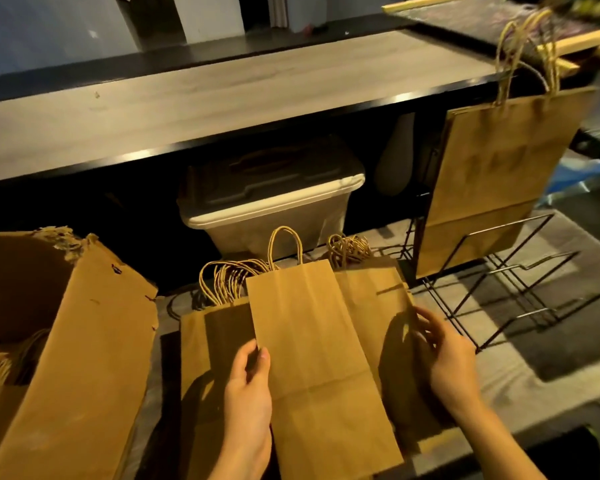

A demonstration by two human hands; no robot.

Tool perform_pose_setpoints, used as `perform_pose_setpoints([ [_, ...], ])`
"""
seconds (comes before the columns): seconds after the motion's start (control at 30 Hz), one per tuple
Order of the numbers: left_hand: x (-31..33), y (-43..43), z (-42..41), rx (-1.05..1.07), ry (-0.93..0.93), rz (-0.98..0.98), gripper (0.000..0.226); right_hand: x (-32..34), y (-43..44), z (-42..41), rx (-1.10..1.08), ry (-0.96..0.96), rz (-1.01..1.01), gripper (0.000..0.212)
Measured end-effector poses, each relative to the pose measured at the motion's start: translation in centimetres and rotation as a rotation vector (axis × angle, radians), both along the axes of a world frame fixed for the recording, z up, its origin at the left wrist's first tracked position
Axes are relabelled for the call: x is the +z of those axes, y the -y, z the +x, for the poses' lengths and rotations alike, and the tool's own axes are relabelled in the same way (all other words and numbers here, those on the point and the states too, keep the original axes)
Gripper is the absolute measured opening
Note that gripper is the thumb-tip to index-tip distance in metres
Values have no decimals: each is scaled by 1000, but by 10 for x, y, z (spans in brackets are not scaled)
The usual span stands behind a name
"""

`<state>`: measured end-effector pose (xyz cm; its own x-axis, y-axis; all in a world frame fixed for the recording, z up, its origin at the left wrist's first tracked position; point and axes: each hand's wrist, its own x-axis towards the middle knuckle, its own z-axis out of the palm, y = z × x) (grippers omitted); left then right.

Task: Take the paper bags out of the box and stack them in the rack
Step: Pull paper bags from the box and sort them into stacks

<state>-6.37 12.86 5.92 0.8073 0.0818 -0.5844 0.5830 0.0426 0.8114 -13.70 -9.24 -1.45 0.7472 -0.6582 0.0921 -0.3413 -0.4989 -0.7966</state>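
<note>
Flat brown kraft paper bag [319, 358], out of the torn cardboard box [84, 341], lies over floor piles, left hand [248, 386] pinching its left edge, right hand [444, 355] at a neighbouring pile [368, 299], grip unclear; next: lift it into the black wire rack [499, 282].

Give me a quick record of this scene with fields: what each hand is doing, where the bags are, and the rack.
left hand: pinches left edge of the narrow bag
right hand: at edge of the right pile; grip unclear
left pile: flat, partly under the narrow bag
box: left, open, holds more bags
rack: right, one large bag upright at its back
</note>
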Motion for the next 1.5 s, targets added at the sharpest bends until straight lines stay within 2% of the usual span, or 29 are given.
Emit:
perform_pose_setpoints([
  [0.07,1,-1,0,-8,-3,-42,16,-16,1,0,-1,-12,-152,32],
  [0.2,-2,-4,-1,-31,7,-101,15,-33,7,10,-29,-219,-323,23],
  [0.3,-1,-4,-3,-46,13,-126,20,-24,7,16,21,-131,-372,23],
  [0.37,2,-3,-3,-65,17,-159,23,0,-1,20,84,-67,-92,18],
  [0.43,1,-2,-4,-81,20,-188,23,26,-11,26,223,-130,292,15],
  [0.47,0,-1,-5,-86,17,-199,24,35,-15,26,305,-198,412,16],
  [0.53,-3,1,-7,-95,16,-227,24,45,-23,26,441,-263,574,24],
  [0.6,-5,4,-11,-99,6,-239,23,43,-29,25,492,-276,630,46],
  [0.7,-9,7,-16,-161,11,-175,33,28,-35,24,424,-295,500,70],
  [0.8,-11,12,-18,-300,10,-53,51,14,-34,22,331,-246,362,79],
  [0.97,-16,26,-11,-463,75,48,60,12,-27,21,171,-69,225,68],
  [1.13,-21,47,-2,-552,106,9,58,4,-13,21,42,-15,-40,74],
  [1.3,-22,57,-1,-700,73,16,49,-6,-2,13,-22,-35,-81,69],
  [1.5,-29,59,-8,-853,8,11,56,-17,4,2,-48,-133,44,60],
])
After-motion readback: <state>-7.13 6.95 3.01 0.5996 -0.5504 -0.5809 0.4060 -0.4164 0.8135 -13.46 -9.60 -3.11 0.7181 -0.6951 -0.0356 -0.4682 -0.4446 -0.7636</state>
